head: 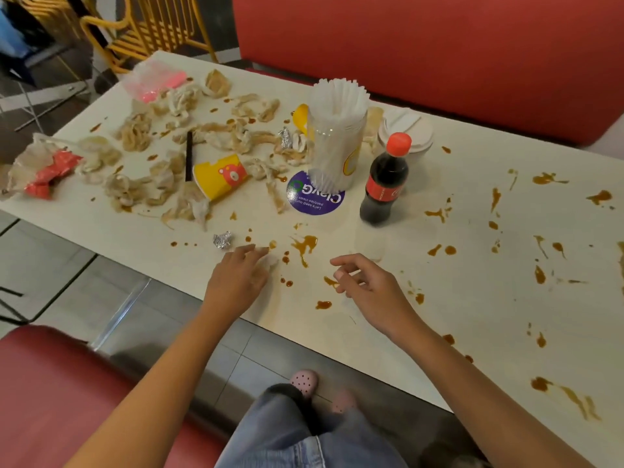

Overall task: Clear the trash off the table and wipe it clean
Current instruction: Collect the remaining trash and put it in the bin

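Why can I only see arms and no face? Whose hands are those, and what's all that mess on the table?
The camera sits on the person's head and looks down, so you see what they see: their own arms, jeans and pink shoes. The left hand rests on something small and pale at the table's near edge; I can't tell what. The right hand hovers open, holding nothing. On the table lie crumpled napkins, a tipped yellow cup, a foil ball, a cola bottle, a clear holder of straws and many brown sauce stains.
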